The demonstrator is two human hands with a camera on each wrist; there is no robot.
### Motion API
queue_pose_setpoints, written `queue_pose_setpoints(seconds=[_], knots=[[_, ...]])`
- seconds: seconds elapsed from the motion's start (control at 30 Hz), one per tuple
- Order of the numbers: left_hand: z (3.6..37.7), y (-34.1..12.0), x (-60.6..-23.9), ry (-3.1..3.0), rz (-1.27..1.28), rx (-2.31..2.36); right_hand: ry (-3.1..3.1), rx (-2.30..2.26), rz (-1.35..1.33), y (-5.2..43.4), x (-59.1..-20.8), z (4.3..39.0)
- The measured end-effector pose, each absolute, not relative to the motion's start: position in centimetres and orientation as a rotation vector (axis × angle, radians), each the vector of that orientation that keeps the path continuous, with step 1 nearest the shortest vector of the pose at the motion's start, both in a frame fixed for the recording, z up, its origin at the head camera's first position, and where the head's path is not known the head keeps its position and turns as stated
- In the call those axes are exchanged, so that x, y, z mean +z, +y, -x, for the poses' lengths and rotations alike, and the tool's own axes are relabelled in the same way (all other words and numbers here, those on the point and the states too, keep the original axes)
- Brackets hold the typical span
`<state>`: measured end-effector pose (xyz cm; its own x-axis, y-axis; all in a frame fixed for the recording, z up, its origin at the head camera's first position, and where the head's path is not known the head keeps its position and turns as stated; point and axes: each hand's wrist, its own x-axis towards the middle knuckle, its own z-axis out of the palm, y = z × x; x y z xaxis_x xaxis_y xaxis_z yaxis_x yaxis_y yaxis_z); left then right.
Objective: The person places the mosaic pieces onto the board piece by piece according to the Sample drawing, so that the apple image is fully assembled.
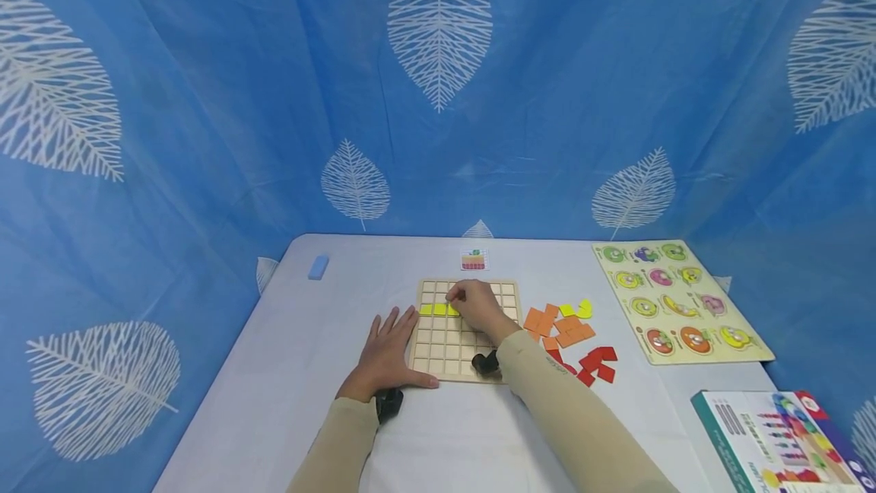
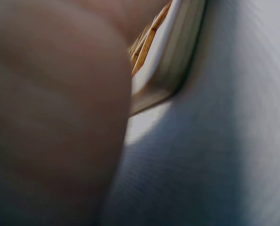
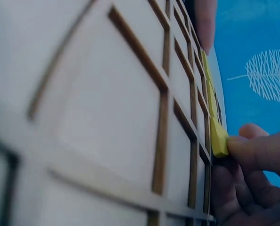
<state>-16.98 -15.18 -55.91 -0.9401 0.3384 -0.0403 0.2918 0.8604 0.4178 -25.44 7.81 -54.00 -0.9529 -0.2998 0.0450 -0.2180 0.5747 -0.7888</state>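
Observation:
A wooden grid board lies on the white table. Two yellow square tiles sit side by side in its cells near the left edge. Just right of them, my right hand pinches another yellow tile between thumb and fingertips. In the right wrist view this tile is tilted at the grid. My left hand lies with fingers spread along the board's left side, its thumb at the near edge. Blurred skin of that hand covers much of the left wrist view, beside the board's corner.
Right of the board lie loose orange tiles, red tiles and a few yellow tiles. A small picture card is behind it. Farther right are a fruit puzzle board and a box. A blue block lies back left.

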Motion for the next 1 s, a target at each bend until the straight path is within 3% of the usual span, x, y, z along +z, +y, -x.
queue_pose_setpoints(seconds=[1.0], knots=[[17.15,-15.26,-56.18,2.922,-0.502,0.641,2.793,-1.207,0.437,6.92,-53.97,24.74]])
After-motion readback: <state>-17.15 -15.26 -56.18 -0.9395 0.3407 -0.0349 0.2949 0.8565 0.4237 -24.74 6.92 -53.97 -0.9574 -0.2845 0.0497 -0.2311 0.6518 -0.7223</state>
